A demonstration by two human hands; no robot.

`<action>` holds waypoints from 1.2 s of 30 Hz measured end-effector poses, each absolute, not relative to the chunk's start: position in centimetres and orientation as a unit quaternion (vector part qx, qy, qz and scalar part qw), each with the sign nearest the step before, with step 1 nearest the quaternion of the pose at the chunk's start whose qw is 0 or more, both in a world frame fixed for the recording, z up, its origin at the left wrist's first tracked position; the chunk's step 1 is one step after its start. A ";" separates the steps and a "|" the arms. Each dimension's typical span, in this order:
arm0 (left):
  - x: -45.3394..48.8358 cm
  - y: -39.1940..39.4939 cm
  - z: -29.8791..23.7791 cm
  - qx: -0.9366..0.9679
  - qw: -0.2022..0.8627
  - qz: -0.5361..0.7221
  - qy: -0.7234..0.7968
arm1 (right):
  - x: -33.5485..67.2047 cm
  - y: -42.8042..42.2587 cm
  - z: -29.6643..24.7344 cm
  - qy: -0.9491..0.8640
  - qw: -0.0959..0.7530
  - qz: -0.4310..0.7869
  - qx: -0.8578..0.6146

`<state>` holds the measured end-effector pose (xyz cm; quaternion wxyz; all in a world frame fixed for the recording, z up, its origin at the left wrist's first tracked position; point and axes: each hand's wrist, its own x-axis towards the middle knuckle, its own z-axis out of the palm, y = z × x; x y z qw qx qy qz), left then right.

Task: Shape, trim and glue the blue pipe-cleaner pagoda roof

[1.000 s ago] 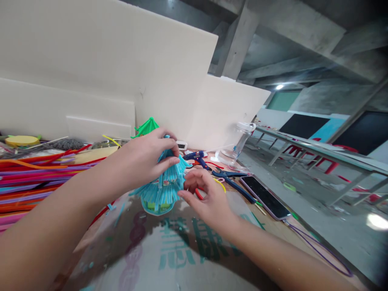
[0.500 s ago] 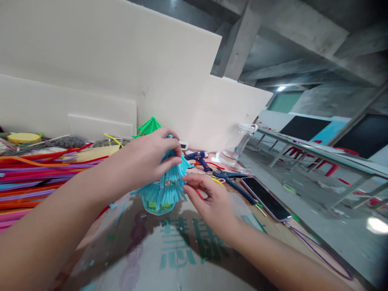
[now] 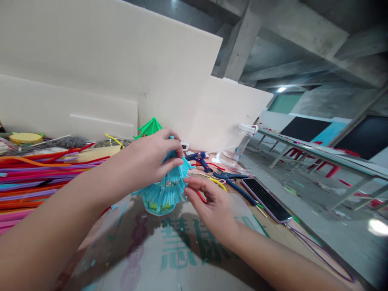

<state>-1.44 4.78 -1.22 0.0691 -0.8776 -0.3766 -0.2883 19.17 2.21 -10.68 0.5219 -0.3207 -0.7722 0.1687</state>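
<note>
A light-blue tiered model [image 3: 165, 192], built of fuzzy pipe cleaners like a small pagoda, stands upright on a printed cardboard sheet [image 3: 142, 262]. Its round base shows some green. My left hand [image 3: 156, 157] is closed around the model's upper part from above, thumb on the near side, covering most of the top. At the right edge of the lower tier, my right hand [image 3: 212, 206] has thumb and fingers pinched together. Whatever lies between those fingertips is too small to make out. Behind my left hand rises a green pointed roof [image 3: 152, 127], partly covered.
Bundled colourful pipe cleaners [image 3: 36, 182] lie at left. Toward the right are a glue gun [image 3: 200, 159], pliers [image 3: 233, 184], a phone [image 3: 266, 200] with a purple strap, and a clear plastic bottle [image 3: 241, 141]. White boards [image 3: 182, 93] stand behind.
Both hands stay at the blue model, almost unmoved. The right fingertips have shifted very slightly along the lower tier's edge, and the view has moved a touch.
</note>
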 end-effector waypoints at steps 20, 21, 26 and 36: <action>-1.2 4.7 -1.2 -0.878 0.071 -0.284 -0.378 | 18.8 2.4 -10.2 -0.751 0.513 0.237 -0.341; -1.3 4.7 -1.2 -0.878 0.071 -0.285 -0.379 | 18.8 2.4 -10.2 -0.750 0.514 0.239 -0.341; -1.3 4.6 -1.1 -0.878 0.071 -0.285 -0.378 | 18.6 2.5 -10.2 -0.734 0.526 0.269 -0.336; -1.3 4.9 -1.0 -0.879 0.067 -0.282 -0.379 | 18.3 2.1 -10.3 -0.722 0.531 0.311 -0.316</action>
